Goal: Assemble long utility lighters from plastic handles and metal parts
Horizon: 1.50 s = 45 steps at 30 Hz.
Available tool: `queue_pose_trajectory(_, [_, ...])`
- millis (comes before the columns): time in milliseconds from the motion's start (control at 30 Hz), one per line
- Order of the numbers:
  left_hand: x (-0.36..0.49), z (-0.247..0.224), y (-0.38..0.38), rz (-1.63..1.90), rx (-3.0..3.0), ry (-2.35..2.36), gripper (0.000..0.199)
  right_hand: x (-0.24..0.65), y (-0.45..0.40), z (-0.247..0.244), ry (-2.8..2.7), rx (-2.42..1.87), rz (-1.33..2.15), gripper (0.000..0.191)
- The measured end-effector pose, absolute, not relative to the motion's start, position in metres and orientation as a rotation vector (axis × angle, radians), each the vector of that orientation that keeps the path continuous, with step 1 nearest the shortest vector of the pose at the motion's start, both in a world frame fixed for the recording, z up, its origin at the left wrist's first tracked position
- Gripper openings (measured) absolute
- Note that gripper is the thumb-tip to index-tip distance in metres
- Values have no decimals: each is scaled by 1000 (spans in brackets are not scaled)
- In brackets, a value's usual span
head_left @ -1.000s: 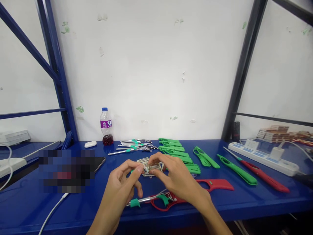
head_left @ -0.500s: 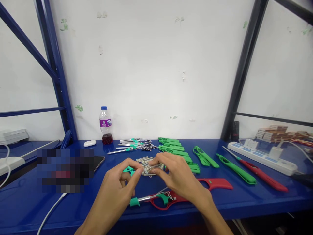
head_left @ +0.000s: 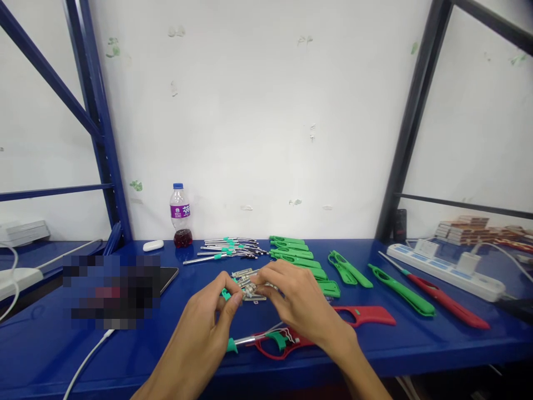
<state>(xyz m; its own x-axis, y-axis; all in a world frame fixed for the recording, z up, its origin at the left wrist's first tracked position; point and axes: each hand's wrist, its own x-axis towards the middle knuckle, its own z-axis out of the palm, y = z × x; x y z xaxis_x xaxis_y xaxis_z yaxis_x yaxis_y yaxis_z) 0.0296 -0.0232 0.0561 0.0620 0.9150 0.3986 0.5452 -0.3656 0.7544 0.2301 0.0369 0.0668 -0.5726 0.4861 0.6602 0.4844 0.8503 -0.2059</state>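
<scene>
My left hand (head_left: pixel 208 316) is closed, thumb and forefinger pinched together at the near left side of a pile of small clear-and-metal parts (head_left: pixel 255 299). Across from it, my right hand (head_left: pixel 297 297) reaches over the pile with bent, closed fingers. Whatever small piece lies between the fingertips of either hand is too hidden to name. Beside the left fingertips are small teal plastic pieces (head_left: pixel 225 294). Below both hands lies an opened red utility lighter (head_left: pixel 266 351), with a metal tube, white wires and a teal trigger; my right wrist partly covers its red casing.
Metal lighter tubes with wires (head_left: pixel 225 249) lie at the back, beside green lighter casings (head_left: pixel 291 247). A red lighter (head_left: pixel 445 297) and a white power strip (head_left: pixel 449 272) are on the right. At left stand a drink bottle (head_left: pixel 181 216) and a white earbud case (head_left: pixel 153 245).
My left hand has shifted slightly right, and its pinch has moved closer to my right fingers. The right hand stays over the small parts. The view has tilted up very slightly.
</scene>
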Motion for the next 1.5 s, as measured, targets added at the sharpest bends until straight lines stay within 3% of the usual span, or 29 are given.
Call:
queue_pose_trajectory(200, [29,45,-18,1245,1794,1311,43,223,38,61,-2319,-678,-111,22])
queue_pose_trajectory(533, [31,49,-13,1255,1724,1214,45,222,37,62,-2354,-704,-80,21])
queue_pose_trajectory(700, [30,53,-12,1103,1914,1472,40,249,44,74,-2270,-837,109,4])
queue_pose_trajectory(833, [27,40,-11,804,2270,1668,18,273,48,83,-2193,-1012,188,9])
queue_pose_trajectory(933, [20,32,-11,553,2256,1622,19,282,48,87,-2189,-1097,204,15])
queue_pose_trajectory(1100, [14,38,-10,426,2233,1754,12,284,47,89,-2190,-1183,239,24])
queue_pose_trajectory(1367, [56,7,-1,746,2491,1650,33,307,34,90,-2442,-1263,513,15])
queue_pose_trajectory(1500, [68,-6,2,804,2592,1527,31,311,35,86,-2534,-1352,757,10])
